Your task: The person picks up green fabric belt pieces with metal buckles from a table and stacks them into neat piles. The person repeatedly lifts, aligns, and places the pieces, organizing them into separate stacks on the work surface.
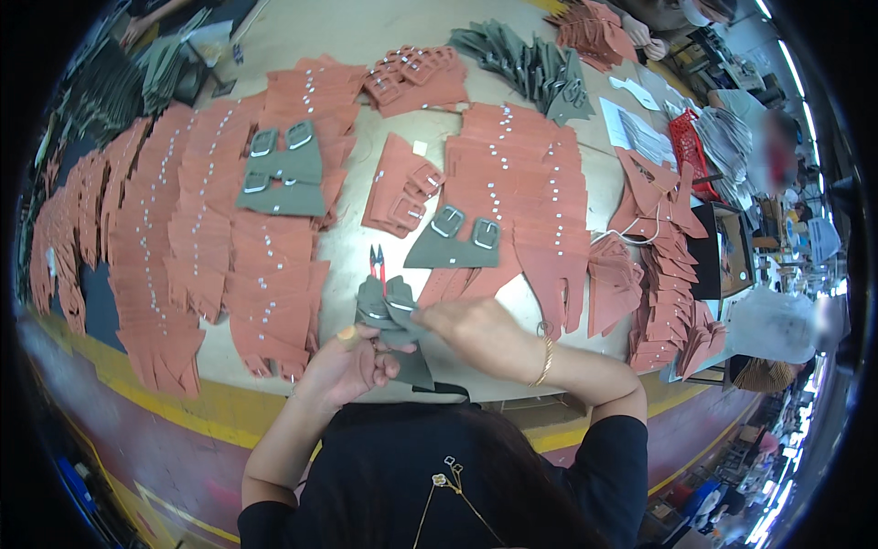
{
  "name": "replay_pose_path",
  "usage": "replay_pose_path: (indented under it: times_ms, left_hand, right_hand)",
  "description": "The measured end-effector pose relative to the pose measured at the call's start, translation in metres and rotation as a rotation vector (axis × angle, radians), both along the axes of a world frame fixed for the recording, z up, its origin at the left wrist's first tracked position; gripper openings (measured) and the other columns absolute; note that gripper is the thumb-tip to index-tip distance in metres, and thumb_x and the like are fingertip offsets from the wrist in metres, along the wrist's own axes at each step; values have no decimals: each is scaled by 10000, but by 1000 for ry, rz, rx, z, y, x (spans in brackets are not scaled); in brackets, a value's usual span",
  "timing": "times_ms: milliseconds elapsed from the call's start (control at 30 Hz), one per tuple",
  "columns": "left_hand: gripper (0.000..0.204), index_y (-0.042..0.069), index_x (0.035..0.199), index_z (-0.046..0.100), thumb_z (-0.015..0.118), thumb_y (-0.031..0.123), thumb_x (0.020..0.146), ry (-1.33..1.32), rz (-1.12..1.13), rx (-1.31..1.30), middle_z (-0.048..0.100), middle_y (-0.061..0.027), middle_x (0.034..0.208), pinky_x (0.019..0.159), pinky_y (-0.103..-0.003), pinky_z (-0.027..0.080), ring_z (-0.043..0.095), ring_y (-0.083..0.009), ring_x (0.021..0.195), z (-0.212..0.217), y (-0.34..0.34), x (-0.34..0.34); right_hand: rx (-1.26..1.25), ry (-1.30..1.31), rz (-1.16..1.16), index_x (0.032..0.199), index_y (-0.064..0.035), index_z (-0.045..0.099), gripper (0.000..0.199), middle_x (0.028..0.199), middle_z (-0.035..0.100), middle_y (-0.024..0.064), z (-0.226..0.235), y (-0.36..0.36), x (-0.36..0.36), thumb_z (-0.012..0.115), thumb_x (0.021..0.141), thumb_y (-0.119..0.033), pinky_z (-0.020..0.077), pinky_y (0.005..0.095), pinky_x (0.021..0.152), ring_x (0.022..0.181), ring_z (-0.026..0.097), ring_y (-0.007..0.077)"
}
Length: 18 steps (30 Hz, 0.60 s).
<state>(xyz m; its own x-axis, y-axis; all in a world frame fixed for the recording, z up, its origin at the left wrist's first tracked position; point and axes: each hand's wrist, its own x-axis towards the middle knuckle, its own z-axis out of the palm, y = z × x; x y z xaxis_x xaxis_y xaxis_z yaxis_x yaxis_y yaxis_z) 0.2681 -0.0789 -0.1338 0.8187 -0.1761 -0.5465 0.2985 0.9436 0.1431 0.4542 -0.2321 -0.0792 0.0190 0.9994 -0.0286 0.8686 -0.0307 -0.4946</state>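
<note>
My left hand [346,368], with a yellow wrap on one digit, is closed on the lower part of a dark green strap piece [395,306] near the table's front edge. From the right, my right hand [480,335] reaches over with fingers pinched at the same piece's edge; the fingertips are partly hidden. Just beyond the piece lie red-handled snips [377,265], tips pointing away. A finished-looking dark green piece with two covered buckles [466,240] lies to the right, beside a rust-coloured buckled piece [402,188].
Overlapping rows of rust-coloured cut pieces [197,210] cover the table's left side, more [521,174] the right. Another green buckled piece [283,169] lies on the left rows. Green pieces [526,69] are piled at the back. A red basket [688,146] and black box [727,249] stand right.
</note>
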Motion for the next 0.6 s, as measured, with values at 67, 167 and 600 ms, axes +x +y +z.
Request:
replay_pose_path:
  times_ms: [67,167,600]
  left_hand:
    - [354,40,1177,533,489,338,991,-26,35,128,645,-183,1075,560,-283,529,646,-234,720,6,8,2]
    - [287,50,1106,563,515,304,981,11,164,363,656,-173,1027,529,-276,531,639,-235,697,16,23,-7]
    - [222,105,1130,547,545,269,981,277,578,803,646,-72,971,540,-244,494,642,-146,720,21,91,-33]
  right_hand:
    - [76,29,-78,1070,-35,640,318,946,692,105,18,-2,47,656,753,-55,550,379,701,794,686,274]
    - [6,277,-324,1012,-14,669,213,871,723,91,54,-7,145,627,805,14,546,311,748,804,706,193]
    - [569,-345,-1003,1288,-121,569,661,1092,686,149,-109,-15,435,500,703,180,477,391,885,1079,630,342]
